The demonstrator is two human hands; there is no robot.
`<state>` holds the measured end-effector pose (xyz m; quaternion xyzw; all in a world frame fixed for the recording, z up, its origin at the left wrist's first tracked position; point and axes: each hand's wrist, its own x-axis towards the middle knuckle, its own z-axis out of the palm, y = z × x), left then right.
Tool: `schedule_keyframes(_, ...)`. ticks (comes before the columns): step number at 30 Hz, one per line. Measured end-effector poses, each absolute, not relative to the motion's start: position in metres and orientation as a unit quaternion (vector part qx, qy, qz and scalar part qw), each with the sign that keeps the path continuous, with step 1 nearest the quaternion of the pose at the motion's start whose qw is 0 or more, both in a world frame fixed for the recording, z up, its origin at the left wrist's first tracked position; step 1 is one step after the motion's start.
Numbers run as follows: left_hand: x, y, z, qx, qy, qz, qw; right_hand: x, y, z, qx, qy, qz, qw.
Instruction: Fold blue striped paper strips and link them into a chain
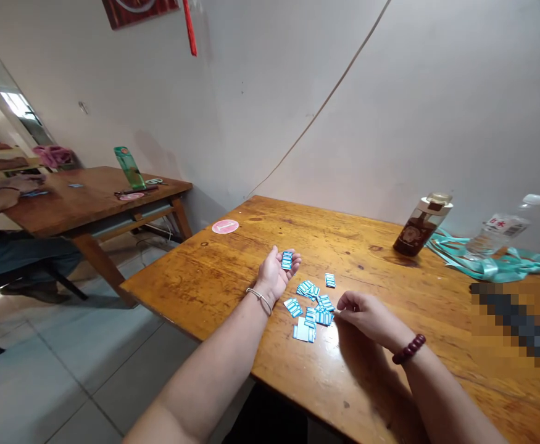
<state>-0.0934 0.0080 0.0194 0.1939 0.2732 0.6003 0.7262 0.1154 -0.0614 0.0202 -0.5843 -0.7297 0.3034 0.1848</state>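
Note:
My left hand [276, 271] lies palm up on the wooden table [232, 271], fingers curled round a small stack of blue-and-white cards [287, 259]. A silver bracelet circles that wrist. Several more of these cards [313, 305] lie scattered on the table between my hands. My right hand [366, 314], with a dark red bead bracelet on its wrist, rests at the right edge of the scatter, fingers pinched together at a card.
A brown drink bottle [420, 225], a clear plastic bottle [501, 234] and teal ribbons [496, 265] stand at the back right. A pink round sticker [225, 226] lies at the far left. Another person's arms [1, 194] rest on a second table [84, 203] with a green bottle [129, 166].

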Motion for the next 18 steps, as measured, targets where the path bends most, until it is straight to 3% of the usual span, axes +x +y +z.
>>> schedule_keyframes(6, -0.093, 0.006, 0.021, 0.202, 0.273, 0.601, 0.724, 0.108, -0.059, 0.012, -0.618, -0.724, 0.279, 0.127)
schedule_keyframes(14, -0.092, 0.005, 0.022, 0.213, 0.282, 0.595, 0.722, 0.108, -0.056, 0.005, -0.605, -0.664, 0.406, 0.167)
schedule_keyframes(18, -0.092, 0.005, 0.022, 0.21, 0.281, 0.596, 0.722, 0.112, -0.055, 0.008, -0.608, -0.673, 0.389, 0.162)
